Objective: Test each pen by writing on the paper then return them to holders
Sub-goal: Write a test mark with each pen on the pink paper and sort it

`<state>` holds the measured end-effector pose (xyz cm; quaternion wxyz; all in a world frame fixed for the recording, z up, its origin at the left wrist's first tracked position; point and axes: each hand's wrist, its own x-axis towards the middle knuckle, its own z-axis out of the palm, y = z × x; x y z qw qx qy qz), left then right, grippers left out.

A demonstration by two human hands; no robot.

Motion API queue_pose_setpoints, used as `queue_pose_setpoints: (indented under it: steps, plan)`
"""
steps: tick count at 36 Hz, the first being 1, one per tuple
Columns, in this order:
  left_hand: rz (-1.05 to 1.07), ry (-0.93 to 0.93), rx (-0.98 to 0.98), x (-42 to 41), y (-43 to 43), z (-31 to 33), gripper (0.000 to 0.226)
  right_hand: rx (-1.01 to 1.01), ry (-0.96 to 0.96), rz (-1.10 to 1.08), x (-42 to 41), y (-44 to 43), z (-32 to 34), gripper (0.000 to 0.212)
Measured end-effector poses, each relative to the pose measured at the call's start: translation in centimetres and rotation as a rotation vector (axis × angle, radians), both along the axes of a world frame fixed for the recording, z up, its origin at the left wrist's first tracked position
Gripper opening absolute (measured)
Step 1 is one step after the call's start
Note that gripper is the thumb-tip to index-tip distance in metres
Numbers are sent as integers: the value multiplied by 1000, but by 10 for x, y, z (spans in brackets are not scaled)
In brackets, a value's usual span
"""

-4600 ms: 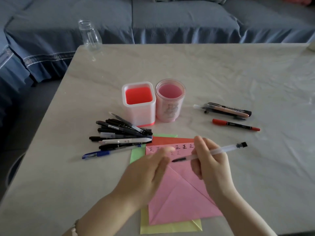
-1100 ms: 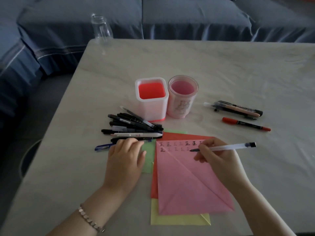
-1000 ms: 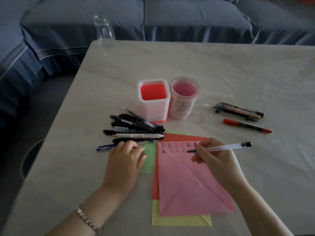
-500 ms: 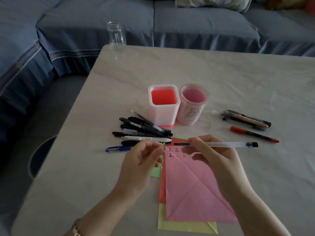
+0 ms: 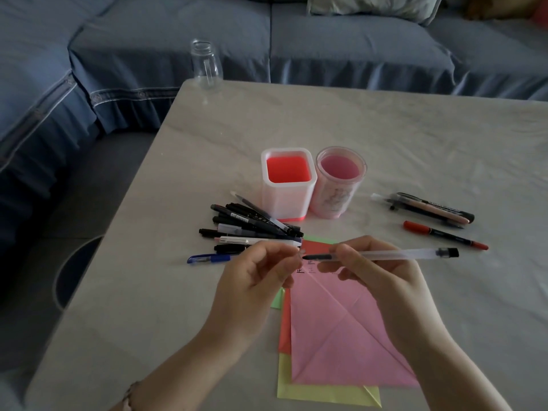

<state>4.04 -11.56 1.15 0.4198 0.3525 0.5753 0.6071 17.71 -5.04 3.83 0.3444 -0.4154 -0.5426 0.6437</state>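
Above the paper (image 5: 341, 330), pen (image 5: 400, 254) is gripped by right hand (image 5: 382, 280), left hand (image 5: 252, 280) pinched at its tip, contents unseen. Capping is judged next.

Blue sofa (image 5: 326, 43) behind pale table (image 5: 385, 120)

Clear pen (image 5: 385, 254) held level, tip left, above the scribbled top of pink paper (image 5: 341, 336); square holder (image 5: 286, 200) and round holder (image 5: 338, 200) upright side by side behind; dark pens (image 5: 252, 229) piled left, few pens (image 5: 430, 209) lying right.
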Motion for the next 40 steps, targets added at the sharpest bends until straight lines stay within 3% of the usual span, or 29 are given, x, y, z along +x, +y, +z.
queue_pose_setpoints:
  steps: [6, 10, 16, 18, 23, 26, 30, 32, 34, 36, 40]
  plan:
    - [-102, 134, 11, 3, -1, 4, 9, -29, 9, 62, 1, 1, -3, 10]
    - [-163, 217, 7, 0, -2, 5, 19, -107, 97, 65, 3, 3, -5, 7]
    - [-109, 519, 133, 2, 0, 2, 13, -84, 218, 65, 4, 1, -14, 41]
    - [-92, 602, 203, 2, 2, 2, 23, -62, 246, 47, 2, 1, -16, 44]
    - [-31, 660, 267, -7, 7, 12, 17, -18, 321, 48, -14, 5, -8, 44]
    - [0, 489, 203, -23, 6, 24, 12, 9, 319, 91, -32, 10, -2, 43]
    - [81, -247, 31, -54, 0, 40, 12, -3, 317, 188, -72, 6, 5, 28]
    - [115, -476, -4, -71, -6, 40, 13, -14, 281, 188, -96, -1, 8, 17]
    - [162, -557, -24, -87, -16, 37, 16, 9, 210, 173, -121, -8, 7, 11]
    - [249, -537, -62, -103, -27, 32, 3, 40, 130, 200, -143, -16, 6, 9]
    - [540, -285, -114, -137, -59, 23, 9, 26, -61, 343, -176, -31, -6, 5]
